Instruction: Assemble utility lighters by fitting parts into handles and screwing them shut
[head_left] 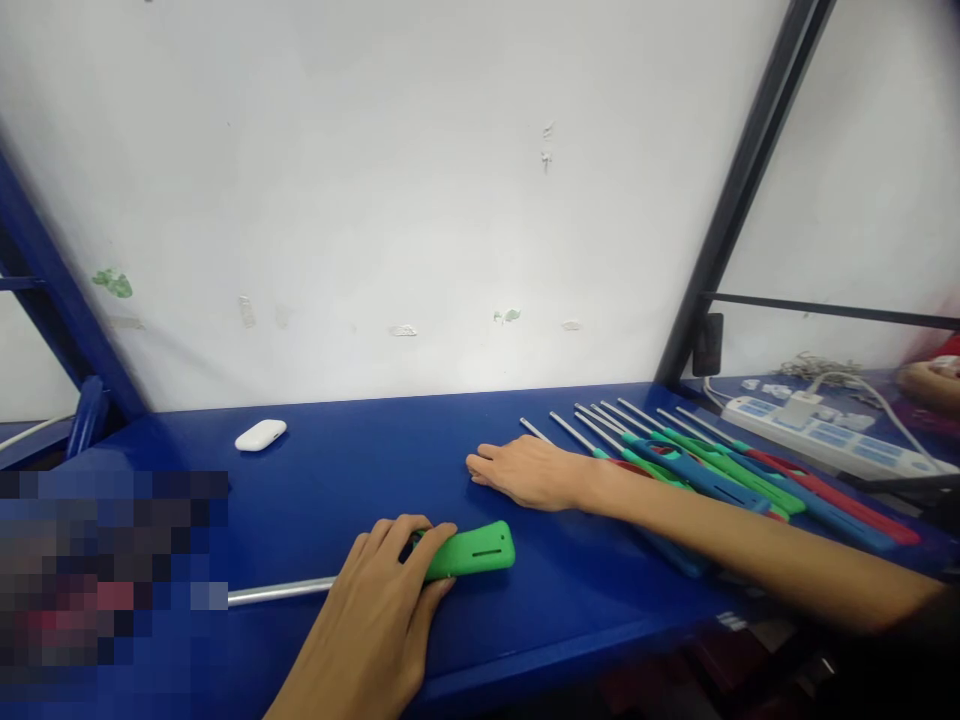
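A green long-nosed lighter [477,550] lies across the blue table [360,450], its metal tube pointing left. My left hand [386,600] is closed around the lighter's handle from above, covering its trigger part. Farther back, my right hand [529,472] rests palm down on the table with nothing visible in it; the undersides of its fingers are hidden. Right of that hand, and partly beneath my forearm, several gas lighters [720,485] with blue, green and red handles lie side by side, tubes pointing back and left.
A white earbud case [260,435] sits at the back left. A white power strip [829,435] with a plugged-in charger is at the right, near a phone [707,345] leaning by the dark post [739,200]. Another person's hand [930,383] shows at the right edge. Pixelation hides the lower left.
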